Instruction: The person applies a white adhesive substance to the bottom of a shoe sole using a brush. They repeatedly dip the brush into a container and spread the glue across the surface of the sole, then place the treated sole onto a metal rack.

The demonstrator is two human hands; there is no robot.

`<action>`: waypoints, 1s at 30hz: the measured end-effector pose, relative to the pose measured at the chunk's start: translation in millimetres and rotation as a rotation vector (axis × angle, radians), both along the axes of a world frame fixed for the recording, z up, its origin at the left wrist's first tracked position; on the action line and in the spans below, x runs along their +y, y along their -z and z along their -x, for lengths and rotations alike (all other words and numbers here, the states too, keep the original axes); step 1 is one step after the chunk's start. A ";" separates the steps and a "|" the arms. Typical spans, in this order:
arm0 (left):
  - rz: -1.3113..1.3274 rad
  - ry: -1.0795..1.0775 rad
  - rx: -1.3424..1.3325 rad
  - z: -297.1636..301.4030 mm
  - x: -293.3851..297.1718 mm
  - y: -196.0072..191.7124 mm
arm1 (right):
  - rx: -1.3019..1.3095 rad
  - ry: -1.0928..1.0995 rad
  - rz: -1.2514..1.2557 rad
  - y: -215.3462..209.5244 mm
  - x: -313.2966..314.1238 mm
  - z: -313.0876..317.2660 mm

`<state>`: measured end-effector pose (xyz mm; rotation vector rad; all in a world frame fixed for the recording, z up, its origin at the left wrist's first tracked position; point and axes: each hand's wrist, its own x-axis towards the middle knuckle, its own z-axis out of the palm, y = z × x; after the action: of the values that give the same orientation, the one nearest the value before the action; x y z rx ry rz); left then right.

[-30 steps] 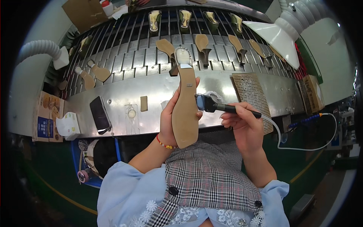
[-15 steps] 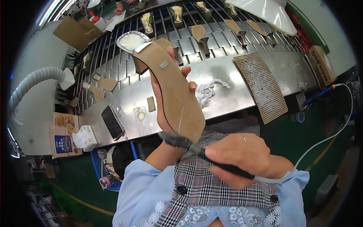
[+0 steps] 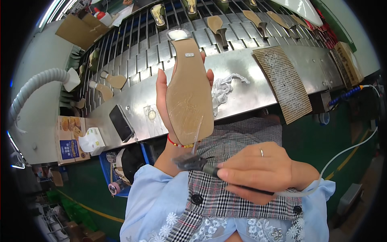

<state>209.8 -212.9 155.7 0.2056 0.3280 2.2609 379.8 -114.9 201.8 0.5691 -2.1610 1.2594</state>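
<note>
My left hand point(image 3: 162, 99) holds a tan shoe sole point(image 3: 188, 90) from beneath, its broad end toward me. Fingertips show along both edges; the palm is hidden. The sole's narrow end carries a pale, glittery-rimmed piece point(image 3: 178, 34) and a small light label. Glossy streaks lie over the broad part, and a clear strand hangs from its near edge toward a dark-bristled brush point(image 3: 189, 162). That brush is in my right hand point(image 3: 258, 169), fingers closed round its black handle, with a white hose running off the end. The bristles are just below the sole, apart from it.
Beyond the metal ledge point(image 3: 238, 66), a slatted conveyor point(image 3: 141, 48) carries several soles and shoes. On the ledge are a white cloth point(image 3: 225, 86), a corrugated cardboard sheet point(image 3: 284, 82) and a black phone point(image 3: 121, 123). A tissue pack point(image 3: 93, 141) and flexible duct point(image 3: 38, 86) are at left.
The sole has swung more upright and shifted right, its streaked face turned more toward me. The brush has dropped slightly away from its near edge, and a clear strand now hangs there.
</note>
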 end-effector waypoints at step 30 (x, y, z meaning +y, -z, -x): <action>-0.168 0.520 -0.286 1.5 -25.2 -5.8 | -0.194 0.010 -0.105 -34.5 55.0 1.6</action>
<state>208.3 -238.1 161.5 0.0430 -0.0660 1.7681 378.2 -59.9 236.2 0.4954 -2.3989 1.2458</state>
